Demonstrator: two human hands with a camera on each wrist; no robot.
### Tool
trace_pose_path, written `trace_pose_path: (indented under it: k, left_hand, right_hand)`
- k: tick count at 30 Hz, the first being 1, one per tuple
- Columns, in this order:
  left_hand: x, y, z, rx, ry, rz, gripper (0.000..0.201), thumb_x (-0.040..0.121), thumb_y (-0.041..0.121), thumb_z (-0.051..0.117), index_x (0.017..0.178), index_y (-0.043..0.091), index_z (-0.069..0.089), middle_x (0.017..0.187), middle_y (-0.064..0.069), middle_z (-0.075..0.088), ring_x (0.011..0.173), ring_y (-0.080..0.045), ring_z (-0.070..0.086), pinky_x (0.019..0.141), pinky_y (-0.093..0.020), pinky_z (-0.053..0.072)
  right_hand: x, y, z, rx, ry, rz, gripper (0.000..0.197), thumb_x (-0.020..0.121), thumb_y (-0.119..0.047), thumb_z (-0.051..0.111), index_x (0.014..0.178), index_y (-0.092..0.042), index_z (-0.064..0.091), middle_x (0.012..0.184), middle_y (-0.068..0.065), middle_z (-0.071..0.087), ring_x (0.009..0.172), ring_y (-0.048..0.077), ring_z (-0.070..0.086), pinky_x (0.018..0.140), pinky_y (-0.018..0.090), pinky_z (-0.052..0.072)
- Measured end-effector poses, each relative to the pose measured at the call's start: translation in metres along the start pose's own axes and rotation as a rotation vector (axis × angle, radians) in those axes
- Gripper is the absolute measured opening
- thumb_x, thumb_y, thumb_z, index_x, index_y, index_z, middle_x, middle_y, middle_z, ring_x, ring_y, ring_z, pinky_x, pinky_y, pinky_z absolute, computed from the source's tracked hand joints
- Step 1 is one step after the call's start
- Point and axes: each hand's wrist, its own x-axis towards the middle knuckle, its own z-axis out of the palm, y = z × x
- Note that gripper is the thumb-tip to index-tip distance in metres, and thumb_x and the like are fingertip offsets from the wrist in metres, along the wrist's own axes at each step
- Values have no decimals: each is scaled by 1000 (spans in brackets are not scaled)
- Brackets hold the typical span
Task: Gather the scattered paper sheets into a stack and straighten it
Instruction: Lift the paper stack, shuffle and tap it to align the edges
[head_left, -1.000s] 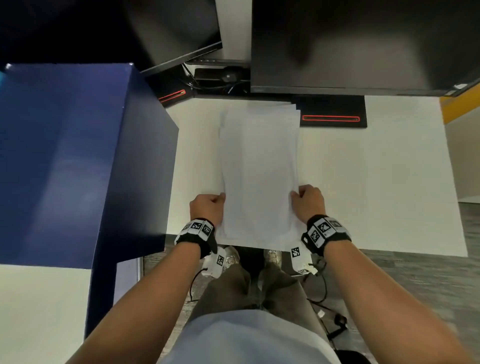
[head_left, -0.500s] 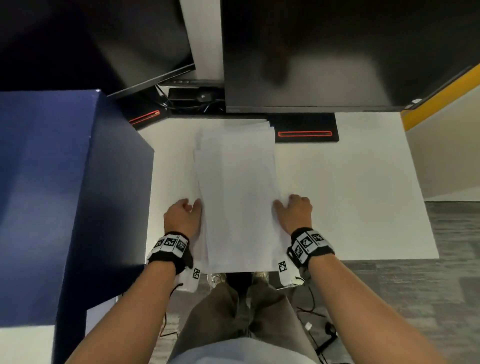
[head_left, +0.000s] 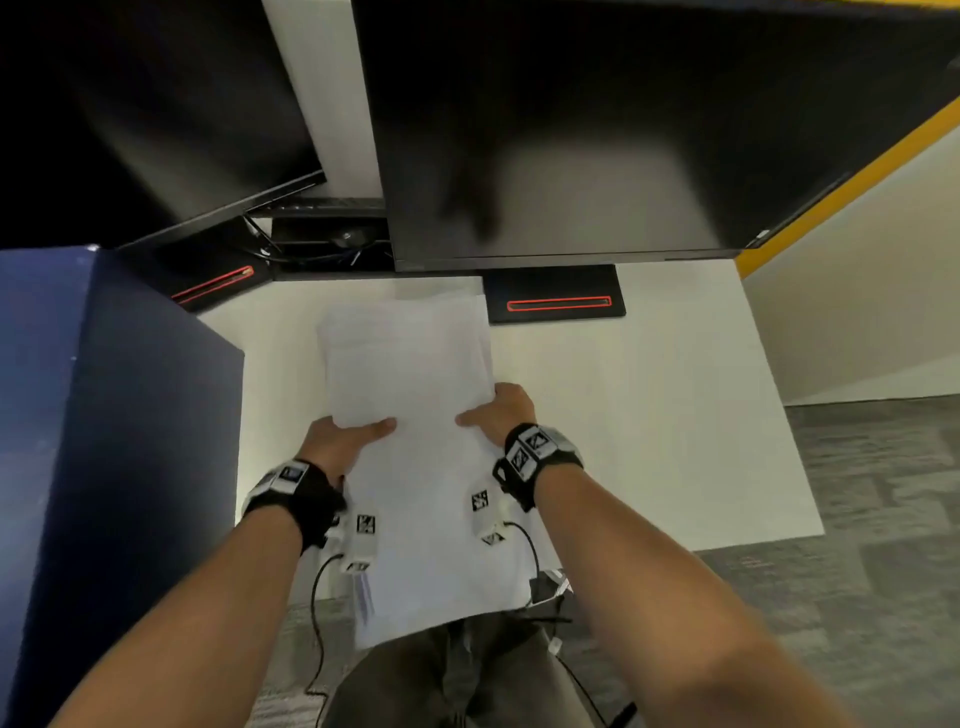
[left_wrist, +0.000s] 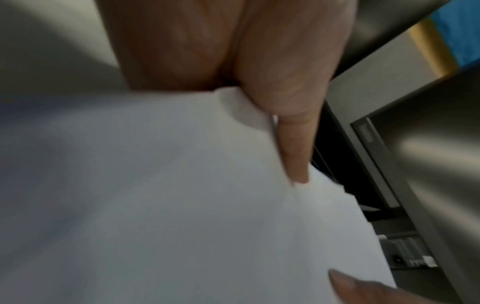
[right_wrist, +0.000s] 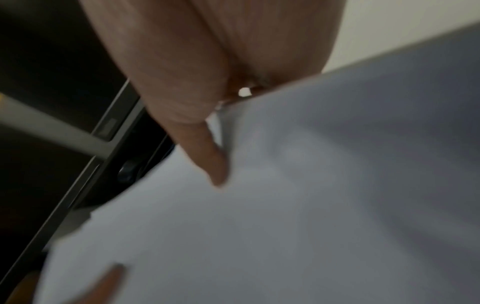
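A stack of white paper sheets (head_left: 415, 395) is lifted off the white desk (head_left: 649, 415), its near end hanging past the desk edge over my lap. My left hand (head_left: 343, 439) grips its left edge with the thumb lying on top. My right hand (head_left: 498, 410) grips the right edge the same way. The far ends of the sheets are fanned and uneven. In the left wrist view the thumb (left_wrist: 293, 144) presses on the paper (left_wrist: 168, 205). The right wrist view shows the thumb (right_wrist: 210, 156) on the sheet (right_wrist: 285, 216), blurred.
A dark blue box (head_left: 104, 441) stands close at the left. Two black monitors (head_left: 571, 130) rise behind the desk, their bases (head_left: 556, 293) with red stripes just beyond the paper. The grey carpet floor (head_left: 857, 519) lies to the right.
The hands went from pressing against the stack's sides on the desk to gripping it with thumbs on top, and the stack has risen and come toward me.
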Motion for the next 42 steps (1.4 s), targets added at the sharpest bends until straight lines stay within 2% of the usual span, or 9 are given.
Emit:
trace_pose_path:
  k: [5, 10, 17, 21, 24, 27, 34, 39, 42]
  left_hand:
    - [-50, 8, -10, -186, -65, 90, 49, 73, 8, 85, 118, 3, 68, 110, -18, 74, 101, -37, 72, 90, -58, 54]
    - [-100, 62, -15, -92, -118, 340, 37, 74, -2, 80, 109, 9, 71, 94, -3, 79, 85, -17, 76, 65, -26, 59]
    - [-133, 108, 12, 29, 164, 756, 18, 89, 5, 71, 105, -4, 69, 86, 13, 69, 71, 14, 66, 63, -6, 49]
    - [-148, 106, 38, -62, 317, 882, 14, 89, 8, 71, 100, -1, 70, 86, 11, 68, 77, 14, 65, 76, -8, 49]
    - [-149, 96, 42, -47, 309, 859, 27, 85, 25, 74, 93, 0, 71, 79, 4, 66, 67, -2, 61, 74, -23, 49]
    - [-144, 87, 37, 38, 218, 800, 31, 79, 15, 82, 106, 21, 68, 99, 15, 69, 89, 12, 66, 86, -15, 52]
    - [-134, 110, 36, 73, 296, 749, 25, 83, 22, 79, 79, -1, 70, 71, -10, 62, 62, -15, 53, 61, -31, 45]
    - [-154, 114, 36, 76, 315, 962, 18, 84, 16, 78, 93, 28, 68, 77, 19, 65, 67, 12, 63, 65, -12, 52]
    - [-141, 92, 34, 131, 204, 827, 29, 79, 22, 83, 105, 22, 70, 92, 14, 72, 83, 7, 68, 76, -16, 55]
  right_hand:
    - [-31, 15, -15, 666, -229, -73, 71, 63, -11, 88, 124, -5, 53, 116, 14, 69, 103, 33, 70, 86, 46, 58]
    - [-69, -3, -55, 758, -502, -288, 45, 80, 0, 71, 124, -9, 63, 126, 16, 67, 116, 33, 64, 96, 46, 52]
    - [-140, -60, -101, 591, 143, -648, 17, 84, -17, 76, 90, -31, 69, 78, -23, 72, 78, -11, 69, 72, 10, 52]
    - [-159, -61, -104, 604, 292, -862, 24, 88, -4, 70, 102, -23, 65, 86, -29, 70, 89, -17, 64, 78, 4, 47]
    - [-153, -48, -105, 617, 316, -905, 29, 88, -3, 69, 111, -19, 64, 101, -31, 69, 102, -8, 64, 87, 13, 49]
    - [-141, -30, -105, 558, 227, -749, 32, 82, -16, 78, 102, -36, 65, 97, -23, 72, 98, -5, 67, 84, 18, 54]
    - [-140, -44, -111, 581, 242, -745, 31, 82, -10, 78, 87, -37, 64, 86, -18, 66, 70, -13, 63, 70, 9, 51]
    - [-151, -46, -124, 546, 366, -910, 32, 83, -9, 76, 90, -38, 65, 87, -19, 67, 76, -13, 63, 73, 14, 53]
    - [-141, -30, -118, 511, 204, -759, 37, 78, -14, 81, 108, -27, 65, 104, -12, 71, 96, -2, 68, 85, 22, 57]
